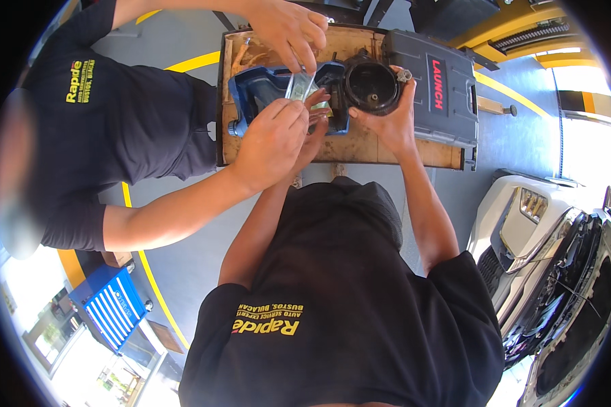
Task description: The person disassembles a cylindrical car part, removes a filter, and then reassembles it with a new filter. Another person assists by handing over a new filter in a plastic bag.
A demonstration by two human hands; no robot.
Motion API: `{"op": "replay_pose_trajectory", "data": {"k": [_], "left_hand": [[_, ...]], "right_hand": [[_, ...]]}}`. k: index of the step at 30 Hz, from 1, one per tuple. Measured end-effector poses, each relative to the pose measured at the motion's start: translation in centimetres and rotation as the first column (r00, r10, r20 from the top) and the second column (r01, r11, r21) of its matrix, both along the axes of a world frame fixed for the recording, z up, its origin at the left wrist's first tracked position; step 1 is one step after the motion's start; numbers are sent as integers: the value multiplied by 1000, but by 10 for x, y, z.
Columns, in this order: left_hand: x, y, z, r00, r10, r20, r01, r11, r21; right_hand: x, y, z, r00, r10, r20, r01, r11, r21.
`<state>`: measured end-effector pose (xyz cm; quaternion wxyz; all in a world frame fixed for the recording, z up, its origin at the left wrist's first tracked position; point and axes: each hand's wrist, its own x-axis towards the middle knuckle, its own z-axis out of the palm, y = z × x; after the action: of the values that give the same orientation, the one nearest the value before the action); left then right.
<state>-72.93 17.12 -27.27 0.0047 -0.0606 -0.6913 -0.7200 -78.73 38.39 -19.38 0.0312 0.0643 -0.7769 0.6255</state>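
My right hand grips a round, black, cup-like part by its right side and near edge. A small pale fitting sticks out of that part beside my fingers. My left hand is at the right end of a blue plastic jug lying on its side. Another person's hand hides much of my left hand, so its grip is unclear. That person, standing at the left, holds a clear plastic packet over the jug with both hands, close to my left fingers.
The things rest on a wood-topped cart with a dark rim. A closed grey hard case takes up its right side, and a tool with an orange-brown handle lies far left. A white car with its bonnet raised stands at right.
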Motion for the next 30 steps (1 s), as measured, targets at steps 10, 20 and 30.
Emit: {"op": "replay_pose_trajectory", "data": {"k": [10,20,30], "left_hand": [[-3,-4,-7,999,-11,44,13,999,-31],[0,-16,-25,997,-37,67,50,978,-202],[11,-36,-6,993,87,-82,-107,950,-293]], "right_hand": [[-1,-4,-2,1000,-23,-3,23,998,54],[-4,4,-8,999,-21,-37,22,1000,15],[1,1,-1,998,-37,-43,39,997,64]]}}
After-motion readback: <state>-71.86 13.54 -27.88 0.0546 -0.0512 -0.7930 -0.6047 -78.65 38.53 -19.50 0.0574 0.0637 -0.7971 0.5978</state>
